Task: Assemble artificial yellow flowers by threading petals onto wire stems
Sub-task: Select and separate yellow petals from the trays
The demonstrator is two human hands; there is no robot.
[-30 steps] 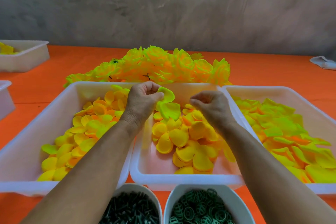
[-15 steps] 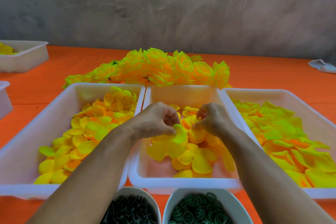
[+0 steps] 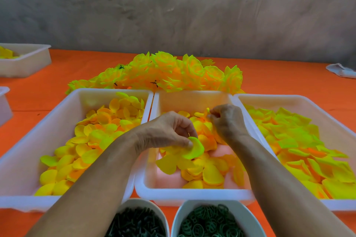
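I see a heap of finished yellow fabric flowers [image 3: 173,72] upper centre; my left hand [image 3: 165,131] pinches a yellow-green fabric petal [image 3: 194,149] over the middle white plastic tray [image 3: 192,191], my right hand [image 3: 227,121] pinches another petal; trays full, much remains.

Three trays of loose petals sit side by side on the counter [image 3: 279,75]: the left tray [image 3: 28,140], the middle tray [image 3: 192,191], the right tray [image 3: 327,113]. Behind them lies a heap of finished flowers [image 3: 163,72]. At the near edge, two bowls stand before the middle tray: the stem bowl [image 3: 134,203] left of the ring bowl [image 3: 242,209].
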